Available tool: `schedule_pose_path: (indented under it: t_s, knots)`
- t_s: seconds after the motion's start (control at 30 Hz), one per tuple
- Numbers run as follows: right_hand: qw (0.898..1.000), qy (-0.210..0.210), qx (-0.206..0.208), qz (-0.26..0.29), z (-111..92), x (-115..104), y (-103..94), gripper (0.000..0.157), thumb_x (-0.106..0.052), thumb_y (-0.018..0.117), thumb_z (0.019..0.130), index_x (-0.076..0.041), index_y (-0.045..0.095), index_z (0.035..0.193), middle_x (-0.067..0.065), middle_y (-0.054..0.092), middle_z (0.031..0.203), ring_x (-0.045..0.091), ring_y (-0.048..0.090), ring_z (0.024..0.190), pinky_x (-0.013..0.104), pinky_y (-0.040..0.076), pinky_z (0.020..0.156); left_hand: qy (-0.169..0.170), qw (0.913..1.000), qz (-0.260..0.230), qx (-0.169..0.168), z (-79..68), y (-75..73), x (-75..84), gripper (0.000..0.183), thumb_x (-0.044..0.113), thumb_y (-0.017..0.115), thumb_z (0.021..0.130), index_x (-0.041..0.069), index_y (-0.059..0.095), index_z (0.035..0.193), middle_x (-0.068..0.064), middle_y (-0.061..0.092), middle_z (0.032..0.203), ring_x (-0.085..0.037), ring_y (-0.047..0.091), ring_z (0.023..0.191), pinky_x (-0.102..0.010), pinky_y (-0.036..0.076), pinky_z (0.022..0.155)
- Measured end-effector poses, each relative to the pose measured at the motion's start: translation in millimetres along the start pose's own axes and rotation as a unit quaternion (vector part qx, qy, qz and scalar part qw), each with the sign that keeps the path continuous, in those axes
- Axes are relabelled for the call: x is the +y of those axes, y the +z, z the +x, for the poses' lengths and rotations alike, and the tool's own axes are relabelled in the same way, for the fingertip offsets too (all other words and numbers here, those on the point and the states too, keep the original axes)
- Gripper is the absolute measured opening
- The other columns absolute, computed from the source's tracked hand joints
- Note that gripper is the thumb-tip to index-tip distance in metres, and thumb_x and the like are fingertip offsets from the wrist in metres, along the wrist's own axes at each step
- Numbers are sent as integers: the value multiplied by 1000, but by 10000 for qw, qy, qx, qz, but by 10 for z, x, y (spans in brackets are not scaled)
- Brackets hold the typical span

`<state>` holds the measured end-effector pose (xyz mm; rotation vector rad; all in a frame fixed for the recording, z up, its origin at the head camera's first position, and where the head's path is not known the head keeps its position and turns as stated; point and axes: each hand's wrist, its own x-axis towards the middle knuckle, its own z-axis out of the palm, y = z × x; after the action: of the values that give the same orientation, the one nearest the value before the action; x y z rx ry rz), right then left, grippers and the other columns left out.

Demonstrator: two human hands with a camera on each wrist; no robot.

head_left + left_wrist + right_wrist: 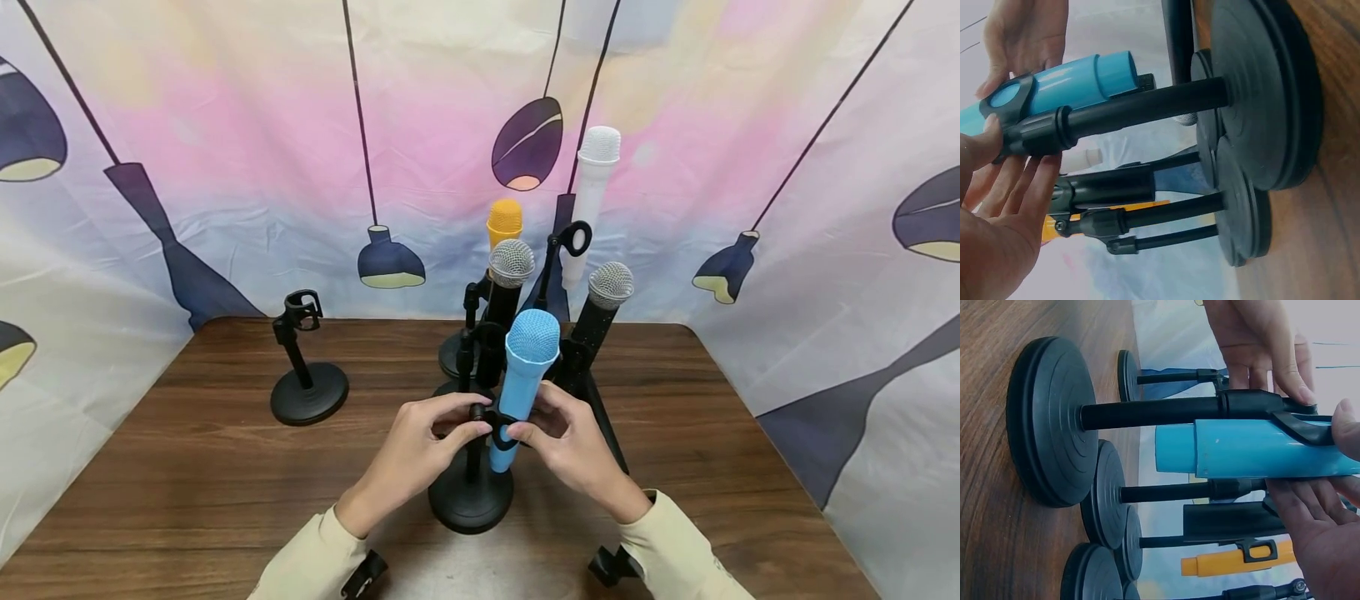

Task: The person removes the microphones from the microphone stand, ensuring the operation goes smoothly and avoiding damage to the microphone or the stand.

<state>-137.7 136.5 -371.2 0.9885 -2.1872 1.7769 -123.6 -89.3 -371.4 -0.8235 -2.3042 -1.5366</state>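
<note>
A light blue microphone (523,375) sits tilted in the black clip of a round-based microphone stand (471,503), head up. My left hand (412,454) pinches the top of this stand at the joint beside the clip, with the thumb in front. From the other side, my right hand (576,446) holds the blue microphone, its thumb at the clip's edge and its fingers behind the body. In the right wrist view, the lower end of the blue microphone (1175,449) sticks out below the clip, alongside the stand's post (1147,412).
Close behind are two black microphones with silver heads (512,263) (611,285), a yellow microphone (505,222) and a tall white microphone (592,196) beside an unfilled clip (577,238). Another stand (309,393) without a microphone is at the left of the wooden table (187,467). A patterned cloth (285,125) hangs behind.
</note>
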Motion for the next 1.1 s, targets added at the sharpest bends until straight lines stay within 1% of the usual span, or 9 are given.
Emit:
schedule_pose_path:
  t_s: [0.13, 0.27, 0.43, 0.5, 0.57, 0.73, 0.93, 1.03, 1.1]
  knots:
    - [9999, -62, -5, 118, 8, -4, 18, 40, 4, 73, 91, 6, 59, 129, 19, 67, 118, 20, 69, 108, 37, 55, 92, 114, 9999, 20, 77, -11, 8, -24, 24, 13, 75, 92, 8, 74, 116, -1, 74, 105, -9, 72, 88, -28, 59, 74]
    - [9998, -35, -82, 194, 10, -6, -2, 42, 2, 73, 91, 5, 58, 130, 19, 67, 119, 20, 69, 109, 37, 54, 93, 224, 9997, 98, 2, 2, 1, -47, 19, 14, 73, 94, 11, 75, 113, 2, 72, 101, -8, 70, 86, -29, 58, 72]
    - [9981, -24, -405, 459, 55, 9, -67, 52, 1, 68, 96, 2, 48, 144, 19, 54, 138, 21, 58, 126, 38, 50, 100, 245, 9996, 86, -112, 17, -22, -54, 15, 16, 72, 96, 14, 74, 111, 5, 71, 97, -7, 68, 83, -31, 58, 72]
    - [9978, -27, -464, 469, 81, 7, -87, 55, 2, 67, 96, 1, 45, 147, 20, 51, 142, 22, 56, 129, 37, 48, 103, 241, 9996, 59, -144, 20, -25, -51, 14, 16, 71, 97, 14, 73, 111, 5, 71, 97, -7, 69, 84, -32, 58, 73]
    - [9985, -40, -420, 352, 104, -9, -93, 55, 1, 68, 96, 1, 47, 147, 19, 53, 140, 22, 58, 126, 37, 48, 103, 244, 9996, 55, -163, 21, -26, -51, 13, 16, 71, 97, 14, 73, 110, 5, 71, 98, -8, 69, 84, -31, 58, 74]
    - [9992, -206, -180, -289, 120, -67, -71, 44, 4, 72, 91, 3, 58, 133, 15, 65, 122, 22, 68, 109, 36, 55, 93, 227, 9995, 128, -155, 17, -22, -54, 13, 15, 72, 96, 15, 73, 109, 6, 71, 98, -7, 68, 83, -29, 58, 72]
    - [9924, -615, 33, -1061, 104, -113, -39, 37, 7, 72, 90, 4, 61, 125, 14, 68, 114, 21, 71, 101, 36, 58, 86, 313, 9990, 302, -130, 6, -5, -53, 13, 15, 71, 96, 14, 73, 109, 6, 69, 96, -6, 66, 80, -30, 57, 70]
    - [9904, -695, 39, -1194, 114, -125, -39, 34, 7, 70, 92, 4, 60, 124, 14, 69, 113, 20, 71, 99, 37, 58, 85, 402, 9985, 364, -105, 4, -5, -59, 12, 15, 71, 97, 13, 73, 109, 6, 69, 95, -5, 65, 79, -31, 57, 69]
    - [9919, -616, -43, -1108, 121, -130, -50, 35, 5, 69, 93, 4, 58, 126, 15, 68, 114, 20, 71, 100, 37, 58, 85, 397, 9985, 354, -112, 6, -10, -57, 12, 14, 71, 96, 13, 73, 108, 6, 69, 95, -5, 65, 79, -29, 57, 70]
